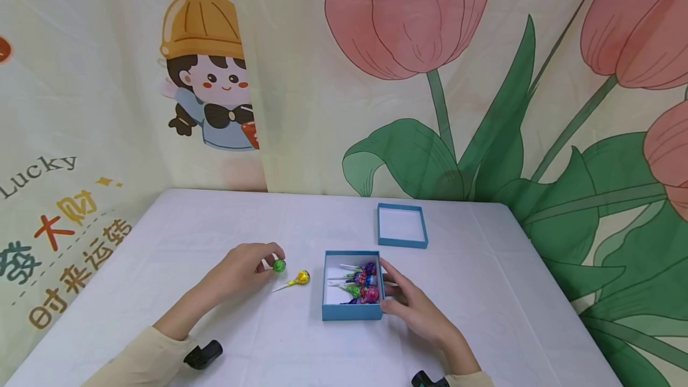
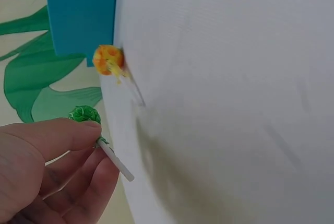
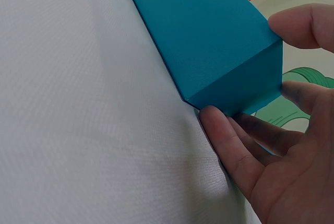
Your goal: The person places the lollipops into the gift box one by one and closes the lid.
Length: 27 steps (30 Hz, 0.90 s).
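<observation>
My left hand (image 1: 248, 264) pinches a green-wrapped lollipop (image 2: 84, 114) by its head, between thumb and fingers. Its white stick points down and to the right in the left wrist view. On the table, just right of that hand, lies a yellow lollipop (image 1: 303, 278) with its stick toward me. An open blue box (image 1: 352, 313) stands farther right, holding several lollipops (image 1: 365, 279) in purple, blue, green and pink wrappers. My right hand (image 1: 416, 309) grips the box's right side, thumb at the near corner and fingers along the wall. In the right wrist view the box's inside is hidden.
Behind the box, a shallow blue lid (image 1: 402, 244) lies with its white inside facing up. A white cloth covers the table (image 1: 258, 339). Beyond the far edge hangs a curtain (image 1: 301, 106) printed with tulips and a cartoon figure.
</observation>
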### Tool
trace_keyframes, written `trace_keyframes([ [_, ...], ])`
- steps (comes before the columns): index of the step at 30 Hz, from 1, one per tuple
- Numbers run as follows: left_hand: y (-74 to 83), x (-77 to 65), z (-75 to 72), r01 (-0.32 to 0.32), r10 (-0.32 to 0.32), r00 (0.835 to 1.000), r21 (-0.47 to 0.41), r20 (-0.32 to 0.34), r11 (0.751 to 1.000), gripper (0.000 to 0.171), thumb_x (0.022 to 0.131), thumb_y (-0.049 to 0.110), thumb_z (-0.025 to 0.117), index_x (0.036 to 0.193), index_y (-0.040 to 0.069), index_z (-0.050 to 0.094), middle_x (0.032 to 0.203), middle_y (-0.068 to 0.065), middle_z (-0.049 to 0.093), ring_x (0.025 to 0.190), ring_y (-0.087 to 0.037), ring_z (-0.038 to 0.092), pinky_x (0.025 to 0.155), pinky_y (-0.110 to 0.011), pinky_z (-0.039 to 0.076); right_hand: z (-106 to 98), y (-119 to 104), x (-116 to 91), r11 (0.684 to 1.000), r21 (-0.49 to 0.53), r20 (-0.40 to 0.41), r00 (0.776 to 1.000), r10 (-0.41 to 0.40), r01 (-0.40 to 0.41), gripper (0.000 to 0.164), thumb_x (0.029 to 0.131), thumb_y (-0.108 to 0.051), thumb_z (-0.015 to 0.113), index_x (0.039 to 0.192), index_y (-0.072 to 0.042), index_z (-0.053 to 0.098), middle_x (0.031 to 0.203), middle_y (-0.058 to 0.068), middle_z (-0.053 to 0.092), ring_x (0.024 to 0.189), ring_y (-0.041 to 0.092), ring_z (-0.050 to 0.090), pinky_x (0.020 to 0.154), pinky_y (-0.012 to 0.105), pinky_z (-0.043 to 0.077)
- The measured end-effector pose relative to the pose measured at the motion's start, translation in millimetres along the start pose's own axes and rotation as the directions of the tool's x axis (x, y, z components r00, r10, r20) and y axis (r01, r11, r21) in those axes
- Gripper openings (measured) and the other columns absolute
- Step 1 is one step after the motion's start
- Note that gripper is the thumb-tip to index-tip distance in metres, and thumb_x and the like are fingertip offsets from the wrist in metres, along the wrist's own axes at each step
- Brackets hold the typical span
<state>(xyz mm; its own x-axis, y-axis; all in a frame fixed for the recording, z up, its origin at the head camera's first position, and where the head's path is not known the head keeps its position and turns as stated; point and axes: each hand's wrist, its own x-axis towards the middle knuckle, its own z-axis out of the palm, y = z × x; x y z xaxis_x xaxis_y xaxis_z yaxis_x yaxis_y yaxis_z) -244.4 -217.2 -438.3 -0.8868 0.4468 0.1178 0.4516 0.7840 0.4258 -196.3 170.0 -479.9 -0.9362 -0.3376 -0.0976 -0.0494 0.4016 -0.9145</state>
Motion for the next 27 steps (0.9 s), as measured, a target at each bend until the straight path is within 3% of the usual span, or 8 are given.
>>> trace_keyframes([
  [8, 25.3, 11.3, -6.5, -0.022, 0.022, 1.000, 0.000, -0.015, 1.000, 0.028, 0.092, 0.003, 0.079, 0.116, 0.017, 0.073, 0.097, 0.007, 0.074, 0.080, -0.008, 0.062, 0.072, -0.025, 0.055, 0, -2, -2, 1.000, 0.015, 0.007, 1.000, -0.017, 0.017, 0.079, 0.100, -0.032, 0.068, 0.169, -0.031, 0.029, 0.162, 0.018, 0.046, 0.139, 0.035, 0.055, 0.117, 0.061, 0.041],
  [17, 55.8, 30.1, -10.5, -0.105, 0.105, 0.994, -0.020, -0.040, 0.994, 0.028, 0.094, 0.006, 0.080, 0.118, 0.017, 0.073, 0.100, 0.006, 0.075, 0.082, -0.007, 0.063, 0.073, -0.023, 0.056, -1, 0, 0, 1.000, 0.007, 0.009, 1.000, 0.000, 0.000, 0.080, 0.100, -0.032, 0.068, 0.169, -0.034, 0.027, 0.164, 0.017, 0.044, 0.140, 0.035, 0.055, 0.118, 0.061, 0.040],
  [27, 90.9, 50.9, -5.2, -0.141, 0.142, 0.990, -0.086, 0.000, 0.986, 0.028, 0.095, 0.008, 0.080, 0.120, 0.021, 0.072, 0.104, 0.007, 0.075, 0.088, -0.009, 0.065, 0.073, -0.020, 0.056, -1, 2, 1, 1.000, 0.000, 0.008, 1.000, 0.000, 0.000, 0.081, 0.100, -0.033, 0.068, 0.169, -0.034, 0.028, 0.164, 0.017, 0.044, 0.140, 0.035, 0.055, 0.118, 0.062, 0.040],
])
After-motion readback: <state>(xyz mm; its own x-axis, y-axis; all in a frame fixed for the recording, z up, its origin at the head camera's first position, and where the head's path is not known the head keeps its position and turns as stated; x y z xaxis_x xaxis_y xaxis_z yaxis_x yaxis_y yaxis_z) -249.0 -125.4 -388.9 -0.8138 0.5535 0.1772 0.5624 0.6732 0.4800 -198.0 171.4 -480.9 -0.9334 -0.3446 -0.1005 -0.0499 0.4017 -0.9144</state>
